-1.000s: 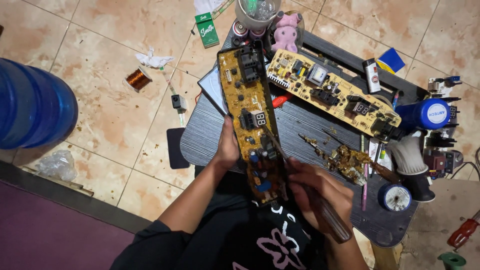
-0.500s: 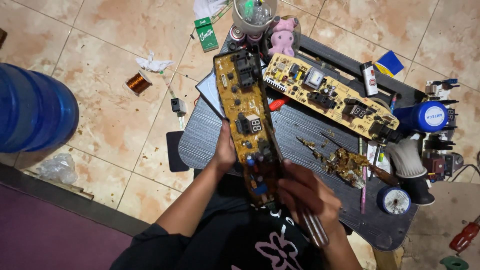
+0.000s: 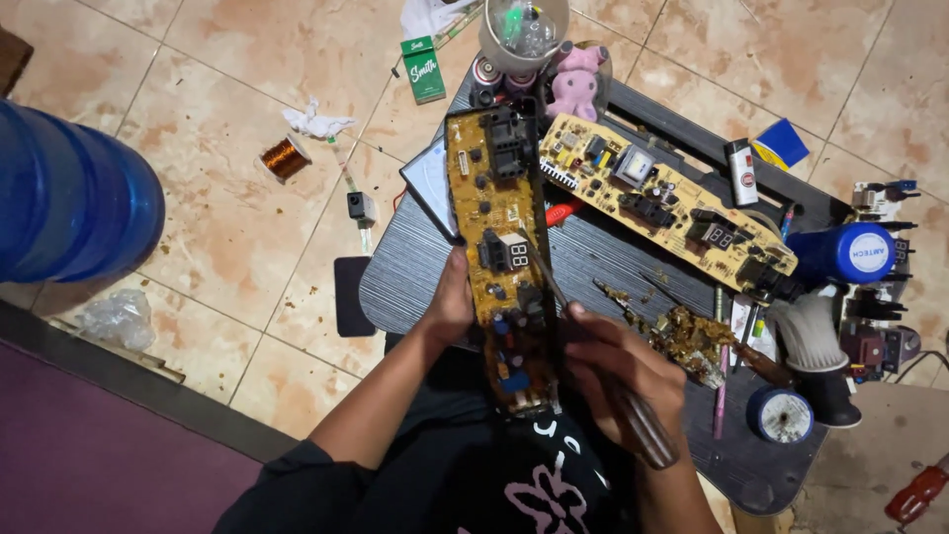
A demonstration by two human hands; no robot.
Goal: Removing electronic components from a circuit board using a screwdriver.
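Yellow circuit board (image 3: 502,247) ran lengthwise away from the person, near end at the lap, far end toward a clear cup (image 3: 522,35) on the dark table (image 3: 415,262). Left hand (image 3: 450,302) gripped its left edge. Right hand (image 3: 618,361) closed around a brown-handled tool (image 3: 633,420), tip on the board. Second board (image 3: 667,203) lay slanted just right; blue spool (image 3: 845,252) beyond it.
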